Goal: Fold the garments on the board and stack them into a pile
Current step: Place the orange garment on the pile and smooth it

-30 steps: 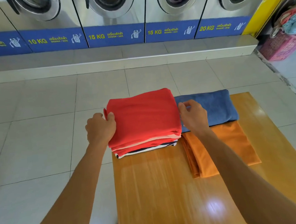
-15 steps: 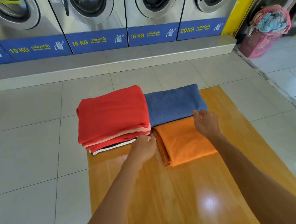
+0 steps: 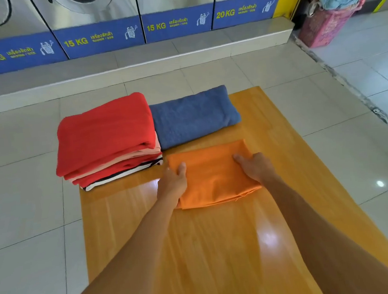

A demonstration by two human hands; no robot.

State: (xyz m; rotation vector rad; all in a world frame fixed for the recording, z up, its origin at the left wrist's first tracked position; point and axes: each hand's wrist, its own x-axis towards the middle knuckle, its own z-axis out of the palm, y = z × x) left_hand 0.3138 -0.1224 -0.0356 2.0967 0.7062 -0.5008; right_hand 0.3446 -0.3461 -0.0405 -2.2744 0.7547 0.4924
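Observation:
A folded orange garment (image 3: 211, 176) lies on the wooden board (image 3: 222, 250). My left hand (image 3: 171, 184) grips its left edge, thumb on top. My right hand (image 3: 256, 167) grips its right side, fingers curled over the cloth. Left of it stands a pile of folded garments (image 3: 107, 141), red on top, with pink and striped layers below; it overhangs the board's far left corner. A folded blue towel (image 3: 193, 115) lies at the board's far edge, just beyond the orange garment and touching the pile.
The board sits above a grey tiled floor (image 3: 19, 192). A row of washing machines (image 3: 99, 35) on a raised step lines the back. A pink laundry basket (image 3: 328, 22) heaped with clothes stands at the far right.
Both hands left the red pile and moved to the orange garment. The left hand came to its left edge, the right hand slid from its far corner to its right side. The garment now looks shorter.

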